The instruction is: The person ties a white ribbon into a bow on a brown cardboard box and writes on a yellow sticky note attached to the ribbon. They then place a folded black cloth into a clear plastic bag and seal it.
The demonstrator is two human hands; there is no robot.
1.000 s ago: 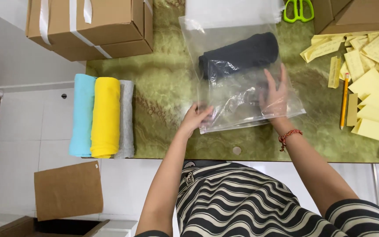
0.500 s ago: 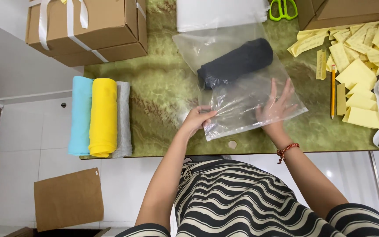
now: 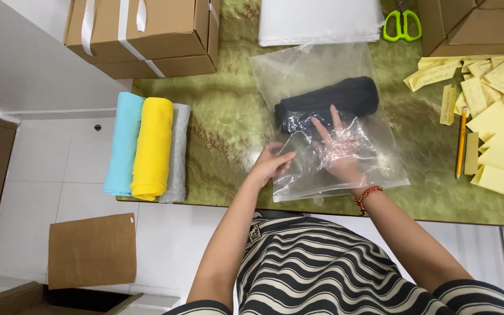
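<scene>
A clear plastic bag (image 3: 298, 70) lies on the green marbled table (image 3: 223, 128) with a dark rolled cloth (image 3: 345, 96) inside it. My left hand (image 3: 271, 164) pinches the bag's near open edge at its left corner. My right hand (image 3: 338, 150) is slipped into the bag under the plastic film. Its fingers are spread and the tips touch the dark roll. A red bead bracelet (image 3: 367, 194) is on my right wrist.
Three rolled cloths, light blue (image 3: 122, 143), yellow (image 3: 153, 147) and grey (image 3: 177, 153), lie at the table's left end. Taped cardboard boxes (image 3: 147, 35) stand behind them. Green scissors (image 3: 402, 25), a stack of clear bags (image 3: 319, 20), yellow paper slips (image 3: 497, 119) and a pencil (image 3: 461, 143) lie at the right.
My right hand has gone from resting on the bag's right side to inside the bag, reaching the dark roll. My left hand stays at the bag's opening.
</scene>
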